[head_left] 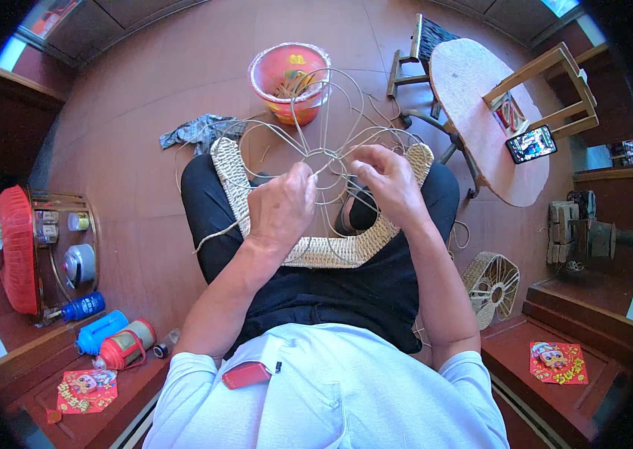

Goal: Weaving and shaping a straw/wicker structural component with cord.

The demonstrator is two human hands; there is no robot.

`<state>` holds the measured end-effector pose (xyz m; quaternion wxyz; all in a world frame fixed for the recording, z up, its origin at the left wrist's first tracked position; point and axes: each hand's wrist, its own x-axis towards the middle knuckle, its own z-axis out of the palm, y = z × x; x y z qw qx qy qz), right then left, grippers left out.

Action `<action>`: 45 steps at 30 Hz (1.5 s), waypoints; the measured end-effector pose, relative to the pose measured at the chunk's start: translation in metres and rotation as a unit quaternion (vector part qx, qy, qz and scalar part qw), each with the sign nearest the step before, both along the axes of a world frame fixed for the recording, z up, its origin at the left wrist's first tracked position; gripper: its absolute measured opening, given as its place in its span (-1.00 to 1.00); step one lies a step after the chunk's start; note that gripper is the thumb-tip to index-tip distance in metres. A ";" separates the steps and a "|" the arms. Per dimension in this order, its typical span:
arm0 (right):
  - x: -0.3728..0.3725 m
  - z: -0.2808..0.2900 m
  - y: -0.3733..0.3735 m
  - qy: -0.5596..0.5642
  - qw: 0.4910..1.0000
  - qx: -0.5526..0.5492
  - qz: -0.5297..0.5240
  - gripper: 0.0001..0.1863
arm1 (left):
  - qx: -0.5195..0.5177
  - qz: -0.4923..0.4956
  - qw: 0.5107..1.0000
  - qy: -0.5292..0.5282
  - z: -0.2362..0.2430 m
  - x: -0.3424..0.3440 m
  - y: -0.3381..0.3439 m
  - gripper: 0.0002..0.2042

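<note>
- At far left we see a light-blue thermos (102,332) and a red thermos (135,343) lying beside each other, apart from the handwork.
- On the floor, a plaid cloth (200,133) lies crumpled near the left knee.
- Our left hand (284,206) has its fingers clamped on a strand of the cord web (324,154), probably to steady it.
- The red bucket (291,109) stands ahead of us with cord-like strands inside, perhaps kept there for easy reach.
- The cord web, loops spreading from a small central ring, sits between our hands, above the opening of the U-shaped woven frame (331,253); the frame rests across our thighs, seemingly as a support.
- Our right hand (391,183) has thumb and forefinger near the ring; we cannot tell whether they pinch a strand.
- On the oval desk (473,97), a phone (532,144) leans near a wooden frame (585,93), its screen showing, presumably for viewing.
</note>
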<state>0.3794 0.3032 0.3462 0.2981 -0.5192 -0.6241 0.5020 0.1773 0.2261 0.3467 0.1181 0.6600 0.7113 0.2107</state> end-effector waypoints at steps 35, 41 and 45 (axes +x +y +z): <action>0.004 -0.011 0.021 0.245 0.929 -0.278 0.020 -0.80 | 0.136 -0.137 0.979 -0.060 0.002 0.016 0.038 -0.87; 0.000 -0.002 0.023 0.245 0.928 -0.281 0.009 -0.80 | 0.134 -0.078 0.986 -0.066 -0.005 0.017 0.032 -0.91; -0.011 -0.003 0.022 0.212 0.947 -0.240 -0.014 -0.78 | 0.123 -0.079 0.987 -0.069 -0.005 0.014 0.033 -0.90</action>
